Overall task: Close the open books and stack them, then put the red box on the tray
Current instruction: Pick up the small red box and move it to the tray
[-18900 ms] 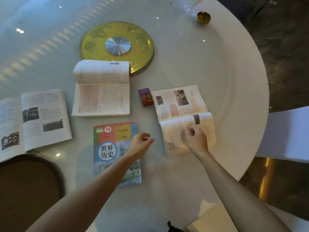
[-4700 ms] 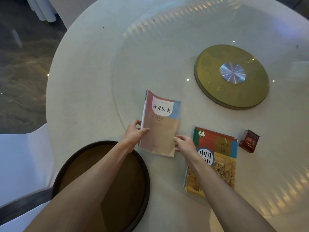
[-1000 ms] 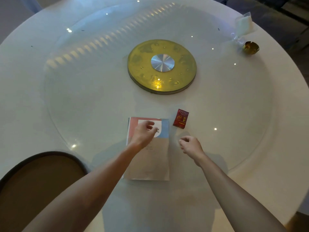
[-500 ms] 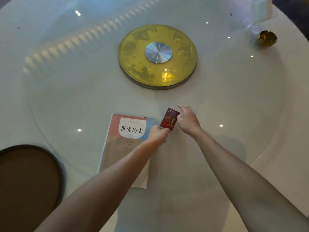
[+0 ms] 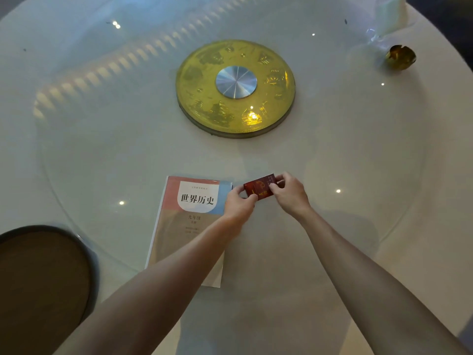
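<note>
A small red box with gold print is held between both hands just above the glass, to the right of the book stack. My left hand pinches its left end and my right hand grips its right end. The closed books lie stacked, a pink and blue history cover on top; my left forearm crosses its lower right corner. A round dark-rimmed brown tray sits at the lower left, partly out of frame.
A gold disc with a silver hub marks the middle of the glass turntable on the round white table. A small gold ashtray and a clear glass thing stand at the far right edge.
Both hands have left the book stack and closed on the red box. It has turned sideways and come up off the glass.
</note>
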{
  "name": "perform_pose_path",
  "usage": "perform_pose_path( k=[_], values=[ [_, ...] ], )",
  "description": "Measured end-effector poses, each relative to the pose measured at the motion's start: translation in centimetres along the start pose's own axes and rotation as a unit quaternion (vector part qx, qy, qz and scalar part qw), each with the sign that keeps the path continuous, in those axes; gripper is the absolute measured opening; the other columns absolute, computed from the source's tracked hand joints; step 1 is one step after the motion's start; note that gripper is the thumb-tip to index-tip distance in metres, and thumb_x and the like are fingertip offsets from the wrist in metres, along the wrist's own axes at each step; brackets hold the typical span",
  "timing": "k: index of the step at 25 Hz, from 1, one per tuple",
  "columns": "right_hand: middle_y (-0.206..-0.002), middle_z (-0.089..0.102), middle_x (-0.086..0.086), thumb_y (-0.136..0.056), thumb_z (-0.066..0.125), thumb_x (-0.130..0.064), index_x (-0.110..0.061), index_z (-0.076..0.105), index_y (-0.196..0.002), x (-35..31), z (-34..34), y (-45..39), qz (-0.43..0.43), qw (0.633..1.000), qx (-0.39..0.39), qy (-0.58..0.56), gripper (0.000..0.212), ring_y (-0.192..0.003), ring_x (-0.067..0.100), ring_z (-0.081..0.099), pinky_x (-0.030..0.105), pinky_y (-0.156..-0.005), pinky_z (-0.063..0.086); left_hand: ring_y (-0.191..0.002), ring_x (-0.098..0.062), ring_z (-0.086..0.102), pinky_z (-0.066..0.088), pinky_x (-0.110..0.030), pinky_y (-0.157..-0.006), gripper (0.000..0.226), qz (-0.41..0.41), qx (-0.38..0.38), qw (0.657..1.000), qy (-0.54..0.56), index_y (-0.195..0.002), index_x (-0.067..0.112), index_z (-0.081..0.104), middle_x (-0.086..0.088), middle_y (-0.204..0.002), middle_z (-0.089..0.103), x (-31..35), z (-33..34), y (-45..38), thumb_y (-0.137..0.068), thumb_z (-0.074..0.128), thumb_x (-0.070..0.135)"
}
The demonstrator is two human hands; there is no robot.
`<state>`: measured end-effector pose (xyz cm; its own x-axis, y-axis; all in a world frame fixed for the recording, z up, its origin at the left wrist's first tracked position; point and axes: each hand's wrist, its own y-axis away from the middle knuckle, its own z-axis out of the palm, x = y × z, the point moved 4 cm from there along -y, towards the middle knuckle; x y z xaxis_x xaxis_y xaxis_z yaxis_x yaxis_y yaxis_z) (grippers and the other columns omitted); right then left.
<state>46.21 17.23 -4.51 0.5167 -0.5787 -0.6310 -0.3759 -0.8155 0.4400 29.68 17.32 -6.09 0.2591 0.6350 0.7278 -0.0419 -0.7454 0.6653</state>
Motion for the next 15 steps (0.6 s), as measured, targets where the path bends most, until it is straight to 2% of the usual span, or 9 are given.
perform_pose_path(
  k=[3,7,11,15],
  values=[
    [-0.101,0.072,0.005,-0.094,0.066,-0.024,-0.01,0.068,-0.11,-0.6,-1.1,2.4,0.006,0.998,0.029,-0.058,0.021,-0.096,0.025,0.069,0.035,-0.08,0.051,-0.099,-0.028,0.071,0.057,-0.047,-0.091,0.045,0.044,0.014,0.998,-0.033,-0.133,0.017,0.059,-0.013,-0.108,0.072,0.6,-1.4,1.1,-0.09,0.069,0.024],
    [-0.102,0.073,0.007,-0.094,0.068,-0.024,-0.01,0.066,-0.109,-2.5,-1.2,5.6,-0.002,0.993,0.053,-0.102,0.02,-0.095,0.025,0.07,0.043,-0.086,0.055,-0.088,-0.022,0.074,0.06,-0.041,-0.085,0.042,0.086,0.031,0.996,-0.021,-0.127,0.023,0.065,-0.008,-0.096,0.076,1.4,-4.3,2.9,-0.086,0.075,0.026],
    [-0.1,0.07,0.004,-0.094,0.069,-0.023,-0.01,0.065,-0.112,-6.2,-0.6,9.0,-0.032,0.987,0.096,-0.123,0.022,-0.091,0.021,0.067,0.041,-0.085,0.054,-0.075,-0.019,0.073,0.063,-0.036,-0.078,0.039,0.123,0.016,0.992,0.028,-0.127,0.021,0.066,-0.005,-0.091,0.075,2.2,-7.8,5.2,-0.089,0.074,0.02],
    [-0.1,0.071,0.004,-0.093,0.07,-0.025,-0.012,0.065,-0.111,-10.4,0.7,12.4,-0.067,0.98,0.129,-0.138,0.023,-0.087,0.016,0.066,0.039,-0.082,0.055,-0.082,-0.025,0.075,0.064,-0.036,-0.075,0.037,0.174,0.003,0.98,0.101,-0.125,0.012,0.068,-0.01,-0.102,0.073,3.3,-12.2,7.4,-0.089,0.072,0.008]
  ],
)
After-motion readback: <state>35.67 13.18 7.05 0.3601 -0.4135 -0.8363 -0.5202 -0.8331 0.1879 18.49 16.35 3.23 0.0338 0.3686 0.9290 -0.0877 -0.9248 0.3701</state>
